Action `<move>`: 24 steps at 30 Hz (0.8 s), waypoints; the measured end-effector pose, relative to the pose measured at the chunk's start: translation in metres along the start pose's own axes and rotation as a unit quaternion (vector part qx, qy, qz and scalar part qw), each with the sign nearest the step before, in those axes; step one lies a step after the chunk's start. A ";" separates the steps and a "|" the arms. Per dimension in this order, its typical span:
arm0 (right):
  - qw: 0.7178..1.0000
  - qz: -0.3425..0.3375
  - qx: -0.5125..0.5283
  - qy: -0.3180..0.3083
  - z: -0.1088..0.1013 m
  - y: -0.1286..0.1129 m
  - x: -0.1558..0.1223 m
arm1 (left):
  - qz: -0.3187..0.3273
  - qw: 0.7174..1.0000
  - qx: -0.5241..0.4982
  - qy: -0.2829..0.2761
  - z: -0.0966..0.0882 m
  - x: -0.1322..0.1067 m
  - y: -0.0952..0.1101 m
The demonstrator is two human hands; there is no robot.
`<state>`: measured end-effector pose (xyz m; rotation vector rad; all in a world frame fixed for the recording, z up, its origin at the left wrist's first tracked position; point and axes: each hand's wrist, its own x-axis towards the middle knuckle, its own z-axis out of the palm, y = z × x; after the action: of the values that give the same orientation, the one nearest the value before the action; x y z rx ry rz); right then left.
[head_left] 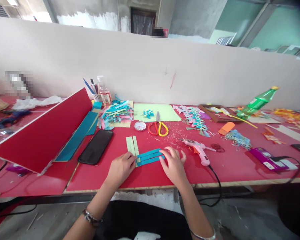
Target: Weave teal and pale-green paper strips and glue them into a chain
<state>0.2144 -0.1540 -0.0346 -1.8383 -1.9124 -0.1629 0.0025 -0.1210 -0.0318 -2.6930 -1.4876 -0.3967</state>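
Several blue paper strips (150, 156) lie side by side on the red table, crossed near their left end by pale green paper strips (132, 145) that point away from me. My left hand (122, 167) is closed, its fingertips pinching the crossing where both colours meet. At the other end of the blue strips is my right hand (173, 164), thumb and forefinger gripping the strip ends while its other fingers stay bent apart. Scissors (158, 126) with red and yellow handles lie beyond the strips. A pink glue gun (198, 150) rests just right of my right hand.
A black phone (95, 147) and an upright red board (52, 130) stand left. Behind are a heap of cut strips (117, 113), a white lid (140, 126) and woven paper pieces (193, 117). A green bottle (258, 102) and purple power strip (268, 159) are right; the glue gun's cord (218, 186) hangs over the edge.
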 end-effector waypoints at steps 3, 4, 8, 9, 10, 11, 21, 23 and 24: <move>0.999 -0.026 0.017 -0.031 0.000 -0.004 -0.003 | -0.004 1.000 0.001 -0.012 -0.002 0.001 0.001; 0.999 -0.031 0.019 -0.041 0.000 -0.005 -0.003 | -0.005 1.000 -0.001 -0.019 -0.003 0.002 0.001; 0.998 -0.034 0.032 -0.052 0.002 -0.004 -0.002 | 0.012 0.999 -0.010 -0.052 -0.008 0.005 0.003; 0.997 -0.037 0.038 -0.051 0.002 -0.004 -0.001 | 0.018 0.998 -0.011 -0.057 -0.008 0.006 0.003; 0.997 -0.041 0.043 -0.049 0.002 -0.004 0.000 | 0.023 0.998 -0.011 -0.060 -0.009 0.006 0.003; 0.997 -0.043 0.048 -0.047 0.002 -0.004 0.001 | 0.025 0.998 -0.010 -0.061 -0.009 0.006 0.004; 0.992 -0.049 0.088 -0.083 -0.014 0.001 0.006 | 0.015 0.998 0.000 -0.057 -0.009 0.006 0.007; 0.991 -0.027 0.107 -0.079 -0.013 0.001 0.006 | 0.015 0.998 -0.006 -0.054 -0.010 0.006 0.008; 0.990 -0.015 0.118 -0.075 -0.013 0.001 0.006 | 0.016 0.998 -0.010 -0.053 -0.010 0.007 0.008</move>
<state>0.2183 -0.1538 -0.0211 -1.7056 -1.9658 0.1910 0.0100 -0.1213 -0.0200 -2.7917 -1.4707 -0.2720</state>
